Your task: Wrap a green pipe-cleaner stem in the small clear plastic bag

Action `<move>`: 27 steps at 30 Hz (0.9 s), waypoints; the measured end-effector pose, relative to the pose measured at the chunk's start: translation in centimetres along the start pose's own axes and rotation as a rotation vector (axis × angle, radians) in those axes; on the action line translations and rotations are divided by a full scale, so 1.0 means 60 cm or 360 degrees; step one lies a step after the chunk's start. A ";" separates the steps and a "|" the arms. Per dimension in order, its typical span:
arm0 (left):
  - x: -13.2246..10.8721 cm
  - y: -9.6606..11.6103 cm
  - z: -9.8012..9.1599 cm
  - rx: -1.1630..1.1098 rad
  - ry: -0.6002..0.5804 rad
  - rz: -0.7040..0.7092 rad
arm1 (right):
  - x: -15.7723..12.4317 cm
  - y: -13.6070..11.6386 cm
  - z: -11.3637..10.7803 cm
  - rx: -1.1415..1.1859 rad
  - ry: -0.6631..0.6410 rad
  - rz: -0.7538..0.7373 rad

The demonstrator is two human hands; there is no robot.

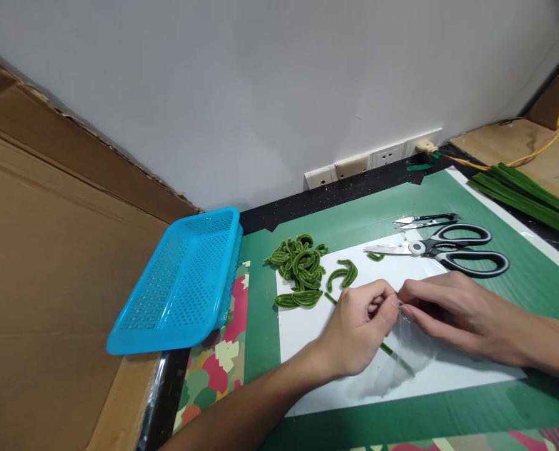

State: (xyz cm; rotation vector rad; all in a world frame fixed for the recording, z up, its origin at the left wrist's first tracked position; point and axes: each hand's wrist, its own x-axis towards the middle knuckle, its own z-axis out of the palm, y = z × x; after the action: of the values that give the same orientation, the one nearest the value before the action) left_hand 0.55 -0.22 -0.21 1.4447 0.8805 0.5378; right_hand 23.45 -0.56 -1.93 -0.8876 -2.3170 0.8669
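Observation:
My left hand (pixel 360 327) and my right hand (pixel 467 313) meet over the white sheet (pixel 317 382), fingertips nearly touching. Both pinch the upper edge of a clear plastic bag (pixel 392 376), which hangs down between them. A straight green fuzzy stem (pixel 388 351) shows beside and through the plastic, partly hidden by my left hand. Beyond my left hand lie two curved green fuzzy pieces (pixel 349 274). A heap of looped green fuzzy pieces (pixel 302 263) sits at the sheet's upper left corner. Past my right hand are black-handled scissors (pixel 417 248), spread slightly apart.
Small thread snips (pixel 427 221) lie behind the scissors on the green mat (pixel 364 216). At left stands a blue plastic basket (pixel 185 282) beside a cardboard wall (pixel 63 250). Sockets (pixel 352 166) line the back wall. Long green fuzzy strips (pixel 528 197) rest at far right near cables.

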 end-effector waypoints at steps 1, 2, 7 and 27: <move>0.000 0.000 0.000 0.0001 0.0004 0.0000 | 0.000 0.000 0.000 0.0001 -0.0004 0.0006; 0.000 -0.001 0.000 0.0007 0.0004 -0.0001 | -0.001 0.000 -0.001 0.0002 -0.0004 0.0011; -0.001 -0.001 0.000 0.0014 0.0001 -0.0004 | -0.001 -0.001 -0.001 0.0008 0.0001 0.0011; 0.000 0.003 0.000 0.0014 -0.0001 -0.0009 | 0.002 0.000 -0.001 0.0040 -0.0023 0.0019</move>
State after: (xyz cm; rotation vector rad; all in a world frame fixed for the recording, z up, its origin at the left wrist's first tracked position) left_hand 0.59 -0.18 -0.05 1.4499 0.8873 0.5298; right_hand 23.39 -0.46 -1.85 -0.8882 -2.3105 0.9081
